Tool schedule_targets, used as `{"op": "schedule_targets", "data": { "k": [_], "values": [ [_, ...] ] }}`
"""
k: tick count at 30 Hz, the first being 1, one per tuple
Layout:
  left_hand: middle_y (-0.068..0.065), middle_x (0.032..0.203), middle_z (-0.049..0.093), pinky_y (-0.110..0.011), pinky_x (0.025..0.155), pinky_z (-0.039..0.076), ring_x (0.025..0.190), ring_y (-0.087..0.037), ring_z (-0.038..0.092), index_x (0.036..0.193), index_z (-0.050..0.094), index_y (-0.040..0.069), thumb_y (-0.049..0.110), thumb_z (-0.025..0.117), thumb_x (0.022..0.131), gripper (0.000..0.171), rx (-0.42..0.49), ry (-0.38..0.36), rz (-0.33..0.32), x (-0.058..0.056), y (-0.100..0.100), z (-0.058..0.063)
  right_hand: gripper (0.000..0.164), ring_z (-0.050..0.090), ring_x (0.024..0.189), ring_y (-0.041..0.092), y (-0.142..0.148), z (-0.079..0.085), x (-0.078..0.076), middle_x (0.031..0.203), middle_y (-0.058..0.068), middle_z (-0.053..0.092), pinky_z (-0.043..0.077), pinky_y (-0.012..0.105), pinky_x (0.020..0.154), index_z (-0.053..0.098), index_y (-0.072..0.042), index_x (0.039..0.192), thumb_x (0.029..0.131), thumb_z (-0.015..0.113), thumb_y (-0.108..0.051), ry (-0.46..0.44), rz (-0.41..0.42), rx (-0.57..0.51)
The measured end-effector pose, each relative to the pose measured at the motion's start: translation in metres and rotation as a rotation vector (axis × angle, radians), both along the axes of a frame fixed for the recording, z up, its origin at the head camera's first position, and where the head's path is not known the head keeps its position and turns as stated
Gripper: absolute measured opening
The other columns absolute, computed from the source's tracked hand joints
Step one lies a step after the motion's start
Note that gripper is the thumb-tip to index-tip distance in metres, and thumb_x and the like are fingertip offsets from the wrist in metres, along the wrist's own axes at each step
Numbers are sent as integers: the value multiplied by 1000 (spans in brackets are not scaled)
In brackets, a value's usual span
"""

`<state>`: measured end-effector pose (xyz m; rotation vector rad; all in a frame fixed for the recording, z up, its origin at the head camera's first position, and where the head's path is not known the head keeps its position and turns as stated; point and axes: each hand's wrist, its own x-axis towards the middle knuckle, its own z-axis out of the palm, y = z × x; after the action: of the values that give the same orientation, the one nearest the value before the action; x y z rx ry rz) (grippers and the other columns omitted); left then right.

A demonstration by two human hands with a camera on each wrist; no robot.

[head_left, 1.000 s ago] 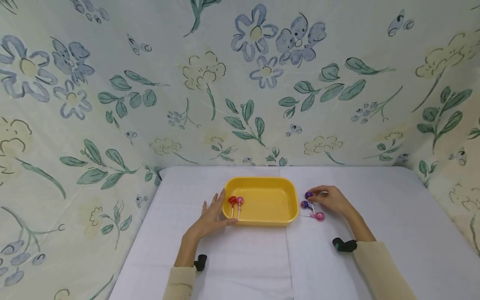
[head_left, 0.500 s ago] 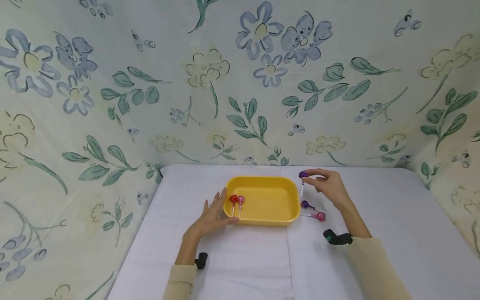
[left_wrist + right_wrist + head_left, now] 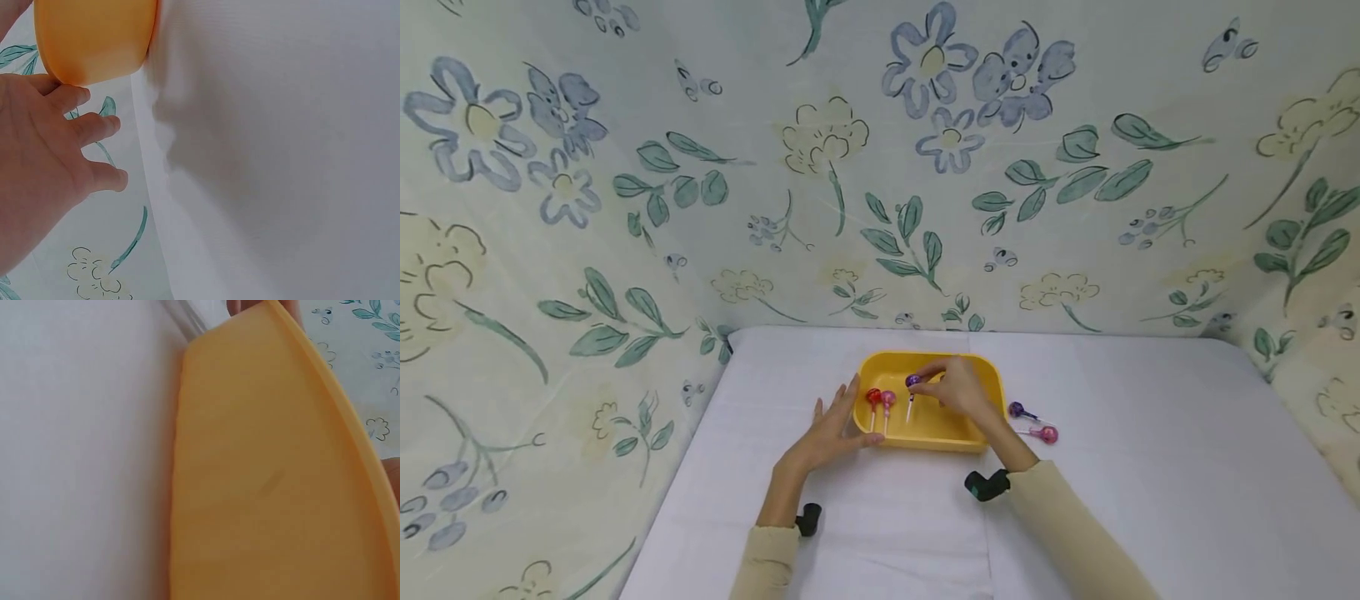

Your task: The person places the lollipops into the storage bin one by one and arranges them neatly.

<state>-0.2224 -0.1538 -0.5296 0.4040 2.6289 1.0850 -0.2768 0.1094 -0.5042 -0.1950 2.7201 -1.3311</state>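
Over the yellow plastic tray (image 3: 940,429), my right hand (image 3: 961,388) pinches a purple-wrapped lollipop (image 3: 913,381) near its head, its white stick pointing down. Whether the stick touches the tray floor I cannot tell. A red lollipop (image 3: 873,396) and a pink lollipop (image 3: 888,398) lie side by side at the tray's left end. Spread fingers of my left hand (image 3: 826,435) rest against that end, the thumb at the front rim. The left wrist view shows the hand (image 3: 47,140) touching the tray's outer wall (image 3: 100,44). In the right wrist view the tray wall (image 3: 262,456) hides the right fingers.
Just right of the tray, another purple lollipop (image 3: 1017,409) and a pink lollipop (image 3: 1048,434) lie on the white tablecloth (image 3: 1120,400). A flowered curtain-like cloth (image 3: 820,275) rises behind the table and along its sides.
My right hand has lifted the purple lollipop from beside the tray and carried it left over the tray. My left hand has stayed at the tray's left end.
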Motion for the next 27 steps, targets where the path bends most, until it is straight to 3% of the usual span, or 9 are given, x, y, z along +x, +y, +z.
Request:
{"op": "schedule_targets", "data": {
  "k": [7,19,27],
  "values": [
    [-2,175,5,-62,129,-14,164,-32,0,168,3,19,53,74,92,109,0,10,-18,1,3,-1,17,60,82,19,-18,-20,0,87,3,76,52,22,68,82,-8,95,84,88,-20,-5,-14,46],
    [1,176,6,-61,129,-14,164,-31,-1,168,4,20,54,74,91,109,-4,10,4,2,1,2,16,61,76,15,-27,-26,0,86,3,76,58,24,69,81,-8,91,83,88,-19,18,21,83],
    [0,176,8,-62,129,-13,164,-32,1,168,5,19,55,74,90,110,2,15,8,3,2,1,23,61,73,16,-26,-27,1,86,3,74,56,22,67,81,-7,96,83,89,-23,-33,-10,53]
  ]
}}
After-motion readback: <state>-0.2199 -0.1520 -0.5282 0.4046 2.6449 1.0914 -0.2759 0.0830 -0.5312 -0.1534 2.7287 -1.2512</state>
